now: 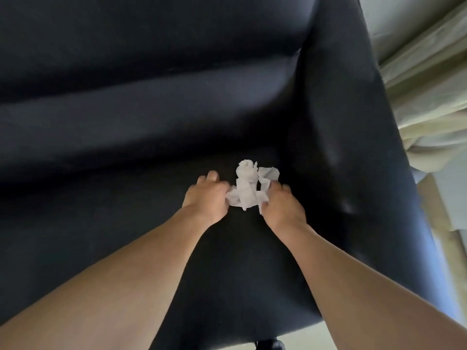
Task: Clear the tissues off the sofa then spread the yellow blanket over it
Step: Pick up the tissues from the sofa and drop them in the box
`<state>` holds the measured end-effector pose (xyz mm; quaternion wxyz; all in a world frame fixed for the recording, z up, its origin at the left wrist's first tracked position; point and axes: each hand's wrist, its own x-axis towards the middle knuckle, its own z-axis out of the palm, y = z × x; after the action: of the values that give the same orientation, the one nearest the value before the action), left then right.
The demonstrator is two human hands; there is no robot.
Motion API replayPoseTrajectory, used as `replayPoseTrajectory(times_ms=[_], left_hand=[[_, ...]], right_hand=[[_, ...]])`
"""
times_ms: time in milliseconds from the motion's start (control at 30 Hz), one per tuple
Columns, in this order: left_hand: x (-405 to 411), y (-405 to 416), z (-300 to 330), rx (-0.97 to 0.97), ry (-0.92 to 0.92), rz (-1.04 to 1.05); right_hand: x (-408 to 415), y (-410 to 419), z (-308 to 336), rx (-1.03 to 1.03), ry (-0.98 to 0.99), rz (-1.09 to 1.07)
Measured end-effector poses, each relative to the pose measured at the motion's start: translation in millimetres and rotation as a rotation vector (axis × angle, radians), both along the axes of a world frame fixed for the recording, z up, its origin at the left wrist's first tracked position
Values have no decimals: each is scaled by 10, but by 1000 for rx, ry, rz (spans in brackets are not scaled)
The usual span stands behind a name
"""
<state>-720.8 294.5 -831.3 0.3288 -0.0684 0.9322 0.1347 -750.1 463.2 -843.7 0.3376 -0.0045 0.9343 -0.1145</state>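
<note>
Crumpled white paper tissues (249,186) lie bunched on the seat of the dark navy leather-look sofa (151,102), near its right armrest. The left hand (206,197) grips the bundle's left edge; the right hand (281,204) pinches its right side. Pale yellow blanket fabric (427,102) hangs crumpled at the far right, beyond the armrest.

You will find no text, label, brand, number or sign to read anywhere in this view: the dark navy smooth-surfaced sofa (177,97) bears no lettering, the crumpled white paper tissues (249,188) are unprinted, and the pale yellow folded fabric (427,97) beside the armrest shows no tag or mark
</note>
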Motion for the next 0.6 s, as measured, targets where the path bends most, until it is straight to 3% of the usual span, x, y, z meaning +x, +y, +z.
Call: replayPoseTrajectory(times_ms=[333,500,600], left_hand=[[22,-223,207,223,-24,576],[-118,36,87,332,-36,575],[-115,176,-35,311,-13,528]], right_hand=[[-77,100,256,-122,-28,-114],[-237,186,154,-185,9,-123],[-248,120,59,-301,-100,-139]])
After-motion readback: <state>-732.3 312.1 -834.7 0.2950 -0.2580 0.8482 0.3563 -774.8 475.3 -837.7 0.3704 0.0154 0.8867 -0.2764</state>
